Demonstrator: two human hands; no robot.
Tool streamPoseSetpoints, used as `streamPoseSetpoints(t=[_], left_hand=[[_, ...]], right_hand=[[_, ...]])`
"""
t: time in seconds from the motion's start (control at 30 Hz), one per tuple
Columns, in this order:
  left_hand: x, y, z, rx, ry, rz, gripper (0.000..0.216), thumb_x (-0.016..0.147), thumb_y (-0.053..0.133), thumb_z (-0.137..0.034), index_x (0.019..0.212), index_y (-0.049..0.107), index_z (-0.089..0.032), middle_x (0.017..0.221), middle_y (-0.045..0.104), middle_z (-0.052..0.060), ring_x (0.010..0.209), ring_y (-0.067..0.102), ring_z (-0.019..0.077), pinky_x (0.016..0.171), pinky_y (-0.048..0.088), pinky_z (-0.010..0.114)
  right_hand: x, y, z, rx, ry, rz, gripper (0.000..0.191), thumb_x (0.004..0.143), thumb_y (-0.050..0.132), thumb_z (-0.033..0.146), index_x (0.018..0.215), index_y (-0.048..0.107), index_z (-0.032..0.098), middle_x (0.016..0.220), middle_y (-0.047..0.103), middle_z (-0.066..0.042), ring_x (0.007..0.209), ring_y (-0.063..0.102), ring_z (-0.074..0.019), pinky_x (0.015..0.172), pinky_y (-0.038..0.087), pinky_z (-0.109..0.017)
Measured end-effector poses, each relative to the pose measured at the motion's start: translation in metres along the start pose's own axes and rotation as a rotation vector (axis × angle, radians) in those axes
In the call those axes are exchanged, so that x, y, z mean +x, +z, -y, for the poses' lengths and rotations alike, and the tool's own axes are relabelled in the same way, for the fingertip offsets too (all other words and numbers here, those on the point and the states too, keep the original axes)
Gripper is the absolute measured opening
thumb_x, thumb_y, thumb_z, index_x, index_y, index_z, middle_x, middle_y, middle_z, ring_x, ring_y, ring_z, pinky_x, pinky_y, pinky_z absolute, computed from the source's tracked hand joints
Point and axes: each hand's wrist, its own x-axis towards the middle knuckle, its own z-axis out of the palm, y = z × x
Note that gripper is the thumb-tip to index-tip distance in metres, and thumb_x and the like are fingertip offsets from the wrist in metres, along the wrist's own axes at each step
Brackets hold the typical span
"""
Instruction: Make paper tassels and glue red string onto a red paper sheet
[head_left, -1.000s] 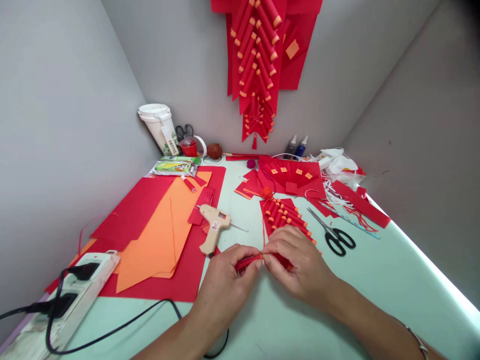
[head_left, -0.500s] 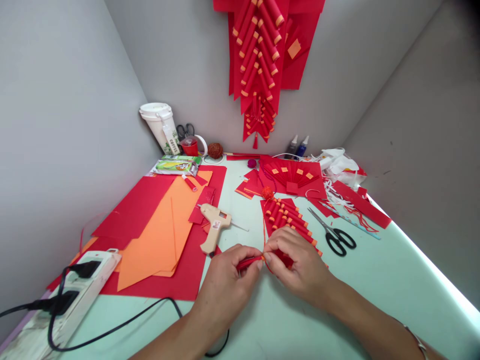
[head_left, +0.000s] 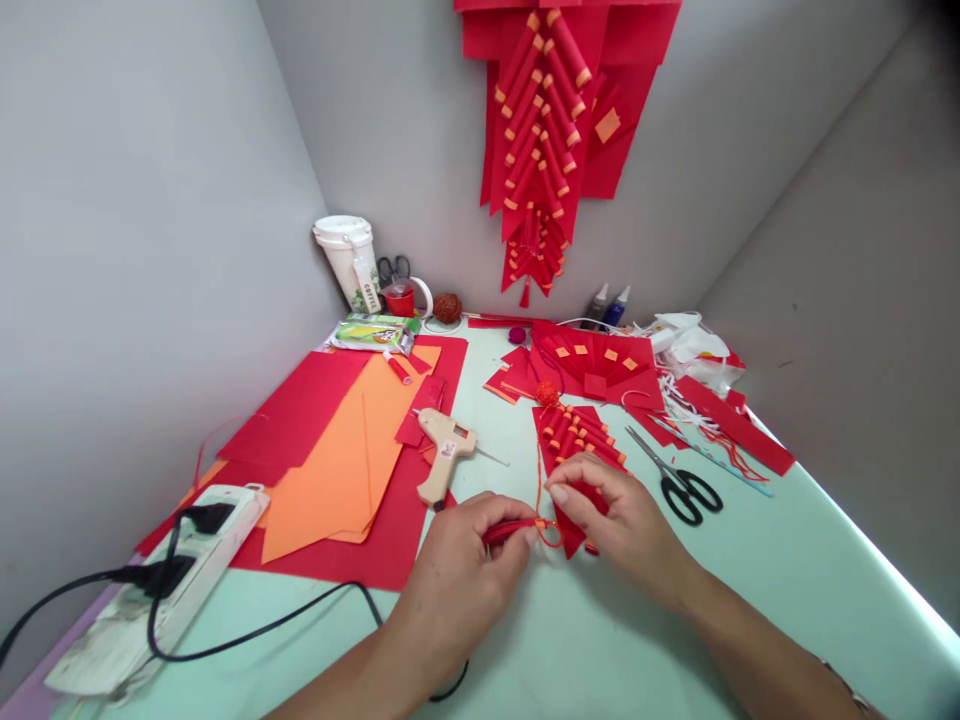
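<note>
The left hand (head_left: 471, 565) covers part of the red bundle (head_left: 506, 532), and the right hand (head_left: 615, 515) hides part of the panel with red rolls (head_left: 577, 430). Whether its fingers (head_left: 581, 468) pinch the orange thread (head_left: 538, 470) is too small to tell. The view's upper edge cuts the hanging decoration (head_left: 540, 130); the left edge cuts a black cable (head_left: 94, 577).

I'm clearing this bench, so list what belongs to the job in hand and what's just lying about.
Job in hand:
- red bundle, held by the left hand
- orange thread, at the bundle's end
- orange yarn ball, the thread's likely source

Probably just lying about for now:
- glue gun
- black-handled scissors
- white lidded cup
- green packet
</note>
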Motion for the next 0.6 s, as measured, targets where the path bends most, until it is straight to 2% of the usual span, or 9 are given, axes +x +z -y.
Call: streamPoseSetpoints(t=[0.13, 0.3, 0.37, 0.43, 0.5, 0.6], left_hand=[[-0.018, -0.007, 0.004, -0.031, -0.062, -0.042, 0.016, 0.085, 0.059, -0.031, 0.086, 0.073, -0.023, 0.084, 0.073, -0.001, 0.078, 0.064, 0.0152, 0.067, 0.046, 0.02], [-0.045, -0.012, 0.019, -0.063, -0.114, -0.078, 0.02, 0.085, 0.058, -0.036, 0.091, 0.072, -0.023, 0.086, 0.073, 0.0, 0.08, 0.065, 0.0168, 0.069, 0.048, 0.021], [-0.053, -0.013, 0.023, -0.06, -0.112, -0.103, 0.021, 0.086, 0.057, -0.035, 0.092, 0.072, -0.022, 0.086, 0.072, 0.001, 0.08, 0.065, 0.0169, 0.07, 0.048, 0.021], [-0.06, -0.013, 0.027, -0.051, -0.094, -0.119, 0.021, 0.086, 0.056, -0.034, 0.091, 0.072, -0.022, 0.085, 0.072, 0.001, 0.078, 0.065, 0.0168, 0.069, 0.048, 0.021], [-0.065, -0.013, 0.03, -0.033, -0.06, -0.131, 0.021, 0.087, 0.055, -0.034, 0.089, 0.072, -0.022, 0.083, 0.071, 0.002, 0.075, 0.064, 0.0164, 0.067, 0.047, 0.021], [-0.071, -0.012, 0.036, 0.013, -0.015, -0.146, 0.022, 0.089, 0.054, -0.032, 0.089, 0.072, -0.022, 0.079, 0.07, 0.002, 0.072, 0.063, 0.0164, 0.065, 0.046, 0.021]], right_hand=[[0.015, 0.001, -0.001, 0.068, 0.143, 0.013, 0.019, 0.089, 0.055, 0.038, 0.088, 0.064, 0.022, 0.083, 0.067, -0.001, 0.081, 0.063, -0.0187, 0.074, 0.047, -0.029], [0.042, 0.029, 0.008, -0.03, 0.126, 0.216, 0.02, 0.087, 0.054, 0.037, 0.092, 0.066, 0.022, 0.087, 0.071, -0.001, 0.077, 0.063, -0.0158, 0.068, 0.047, -0.025], [0.052, 0.047, 0.014, -0.09, 0.137, 0.263, 0.021, 0.086, 0.056, 0.039, 0.084, 0.068, 0.022, 0.077, 0.07, 0.001, 0.068, 0.061, -0.0152, 0.059, 0.042, -0.024], [0.062, 0.065, 0.02, -0.179, 0.161, 0.262, 0.031, 0.084, 0.056, 0.044, 0.066, 0.064, 0.021, 0.062, 0.063, 0.001, 0.058, 0.055, -0.0152, 0.052, 0.035, -0.026], [0.068, 0.079, 0.025, -0.262, 0.183, 0.243, 0.043, 0.084, 0.055, 0.049, 0.052, 0.055, 0.02, 0.052, 0.055, 0.0, 0.052, 0.05, -0.0156, 0.05, 0.029, -0.027], [0.074, 0.092, 0.029, -0.34, 0.203, 0.201, 0.051, 0.084, 0.053, 0.055, 0.046, 0.047, 0.021, 0.049, 0.051, -0.001, 0.053, 0.05, -0.0175, 0.051, 0.026, -0.029]])
